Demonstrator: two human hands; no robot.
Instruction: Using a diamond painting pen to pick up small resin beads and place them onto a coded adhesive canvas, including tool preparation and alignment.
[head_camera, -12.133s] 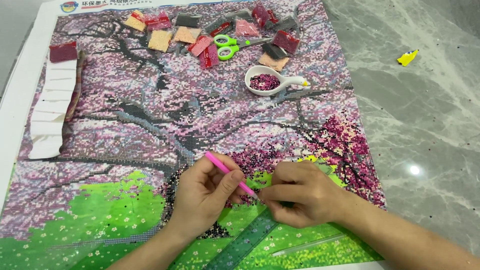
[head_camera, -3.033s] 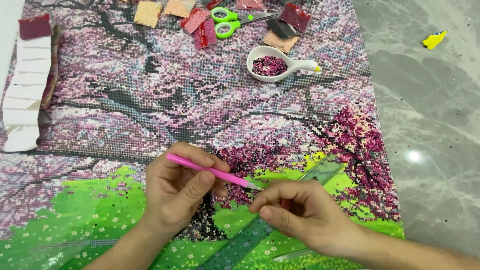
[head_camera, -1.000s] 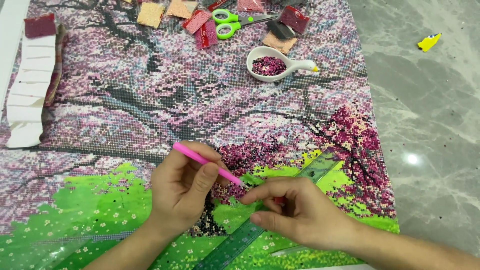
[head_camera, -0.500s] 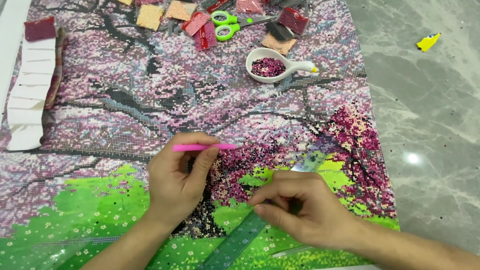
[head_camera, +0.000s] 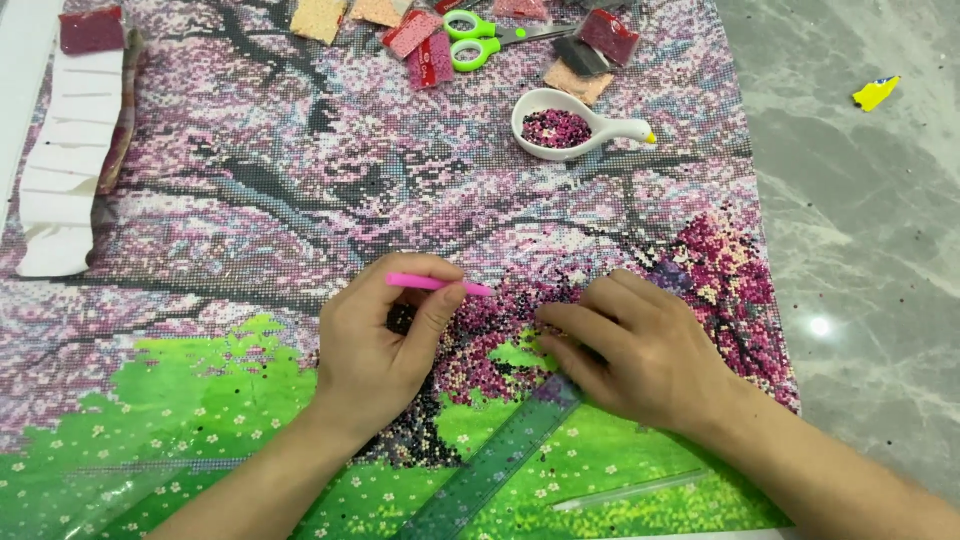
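A large diamond-painting canvas (head_camera: 250, 200) of a pink blossom tree over green grass covers the table. My left hand (head_camera: 385, 345) holds a pink pen (head_camera: 440, 285) level above the beaded patch in the middle. My right hand (head_camera: 640, 350) lies flat, fingers pressing the upper end of a clear green ruler (head_camera: 495, 465) that slants across the canvas. Both hands are close together over the dark pink beads.
A white duck-shaped dish (head_camera: 580, 128) of pink beads stands at the top. Green-handled scissors (head_camera: 478, 40) and several small bead bags (head_camera: 420, 50) lie beyond it. White backing paper (head_camera: 60, 160) lies at the left. A yellow scrap (head_camera: 873, 93) rests on the grey marble table (head_camera: 860, 250). A clear tube (head_camera: 625, 492) lies near the bottom edge.
My right hand has moved up along the ruler and flattened on it. The pen, earlier pointed down at my right fingertips, is now lifted level.
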